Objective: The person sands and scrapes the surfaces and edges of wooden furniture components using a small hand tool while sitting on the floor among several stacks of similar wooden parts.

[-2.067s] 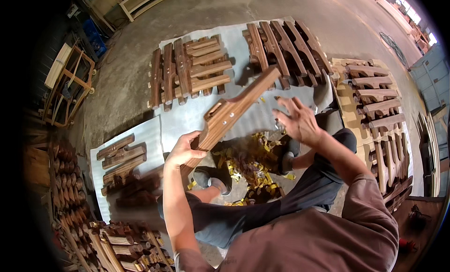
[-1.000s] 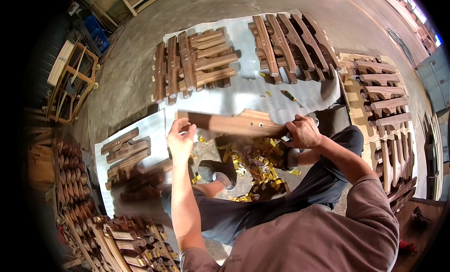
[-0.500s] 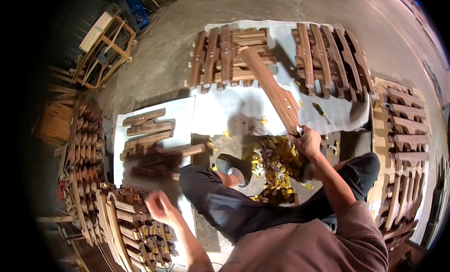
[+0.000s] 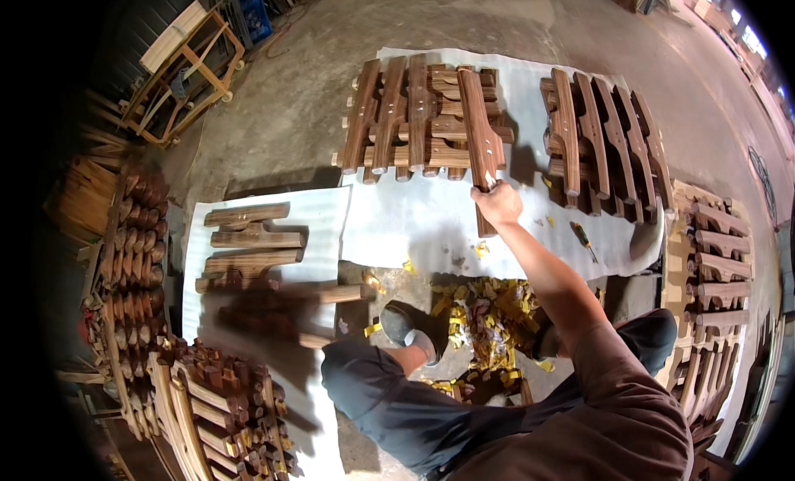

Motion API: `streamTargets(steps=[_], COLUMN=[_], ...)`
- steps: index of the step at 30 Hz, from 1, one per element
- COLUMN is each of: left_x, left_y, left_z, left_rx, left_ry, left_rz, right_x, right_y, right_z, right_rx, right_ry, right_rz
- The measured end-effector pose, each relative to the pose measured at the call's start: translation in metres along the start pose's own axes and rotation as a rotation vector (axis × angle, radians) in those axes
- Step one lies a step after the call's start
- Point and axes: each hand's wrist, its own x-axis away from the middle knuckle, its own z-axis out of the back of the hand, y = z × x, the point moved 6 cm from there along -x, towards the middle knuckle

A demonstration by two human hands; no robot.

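Observation:
My right hand (image 4: 498,204) is closed around the near end of a dark brown shaped wooden piece (image 4: 478,125). The piece points away from me and lies over the right side of a stack of similar wooden pieces (image 4: 389,120). Whether it rests on them or hovers just above, I cannot tell. Small holes show in its wider near part. My left hand is out of the picture. To the right stands a second crisscrossed stack of wooden pieces (image 4: 611,141). A screwdriver (image 4: 585,239) lies on the white sheet (image 4: 389,232) near my right forearm.
Yellow and brown scraps (image 4: 493,328) are heaped between my feet. Several wooden pieces (image 4: 252,238) lie on the left sheet, with large piles (image 4: 219,406) nearer me. More pieces (image 4: 720,270) line the far right. A wheeled wooden frame (image 4: 186,79) stands at the back left.
My right hand has moved forward and left, bringing the wooden piece over the left stack and turning it straighter. My left hand has gone out of view. The whole view has shifted slightly.

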Motion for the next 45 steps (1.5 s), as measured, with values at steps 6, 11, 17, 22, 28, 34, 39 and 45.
streamTargets(steps=[6, 11, 17, 22, 28, 34, 39, 45], left_x=[-0.035, -0.054, -0.067, -0.075, -0.096, -0.082, -0.074, 0.097], left_y=[0.059, 0.073, 0.084, 0.106, 0.171, 0.217, 0.127, -0.144], left_z=[-0.025, -0.039, -0.035, -0.037, -0.093, -0.100, -0.009, 0.067], left_rx=[0.040, 0.043, 0.025, 0.001, -0.017, -0.042, 0.085, 0.246], left_ry=[-0.060, -0.112, -0.159, -0.199, -0.328, -0.315, -0.250, -0.413], left_rz=[-0.038, -0.005, 0.004, -0.073, -0.271, -0.372, -0.202, 0.462], right_x=[-0.063, -0.103, -0.121, -0.101, 0.007, 0.089, 0.099, 0.137], right_y=[-0.051, -0.071, -0.105, -0.088, 0.012, 0.078, 0.085, 0.083], right_z=[-0.054, -0.095, -0.120, -0.088, -0.057, 0.063, 0.076, 0.112], right_rx=[0.076, 0.144, 0.091, 0.100, 0.163, -0.041, 0.014, -0.189], right_ry=[-0.038, 0.002, -0.095, -0.104, -0.347, -0.631, -0.647, -0.746], right_rz=[0.047, 0.044, 0.087, 0.187, 0.501, 0.483, 0.640, 0.567])
